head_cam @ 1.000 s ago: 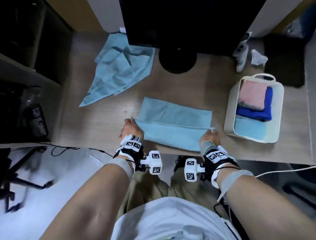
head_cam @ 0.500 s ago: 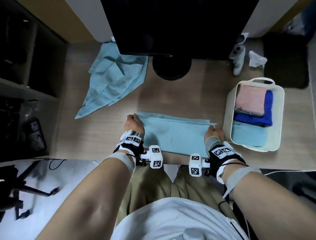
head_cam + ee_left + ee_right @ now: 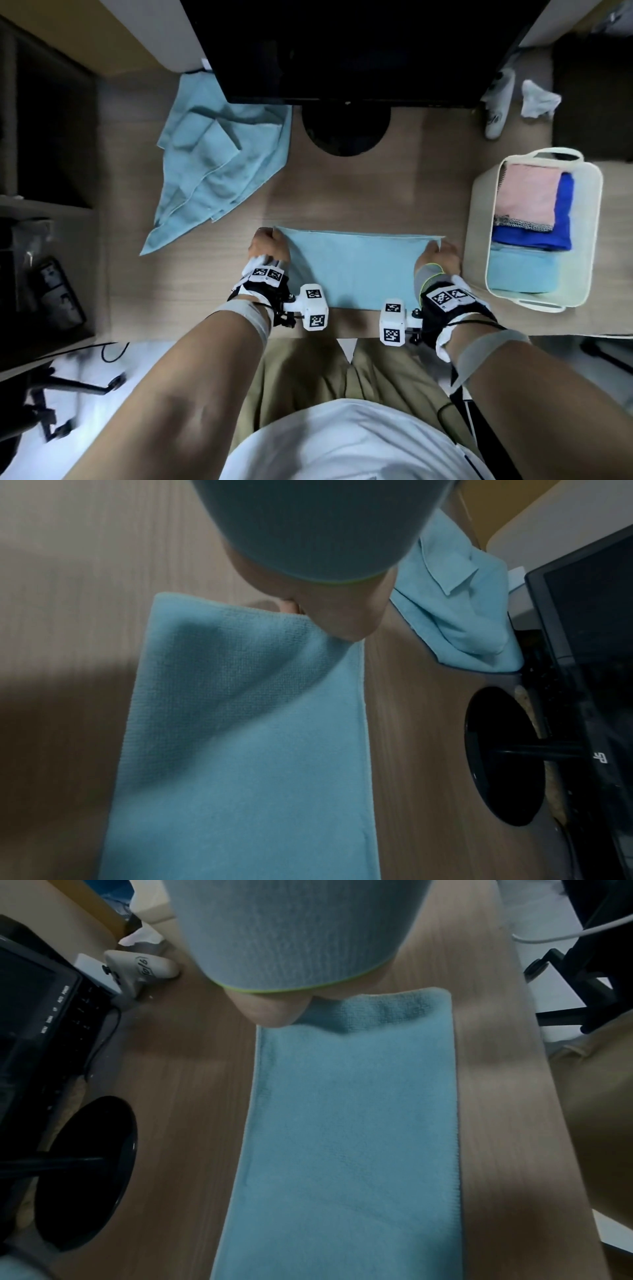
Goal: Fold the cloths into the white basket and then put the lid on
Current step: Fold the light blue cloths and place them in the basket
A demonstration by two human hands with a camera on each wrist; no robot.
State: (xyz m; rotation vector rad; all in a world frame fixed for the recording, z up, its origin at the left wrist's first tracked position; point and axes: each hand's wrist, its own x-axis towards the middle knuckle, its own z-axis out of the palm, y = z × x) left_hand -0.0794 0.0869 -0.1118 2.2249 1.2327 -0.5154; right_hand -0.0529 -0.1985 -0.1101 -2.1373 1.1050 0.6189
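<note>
We sit at an office desk of pale wood: a black monitor on a round stand, a power strip on a side shelf, a swivel chair base on the floor.

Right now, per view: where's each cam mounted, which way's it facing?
Head: on the head, facing down at the desk; both forearms, left hand, right hand, white basket.
Left wrist: along the left hand toward the monitor.
Right wrist: along the right hand.
All share the folded blue cloth.
</note>
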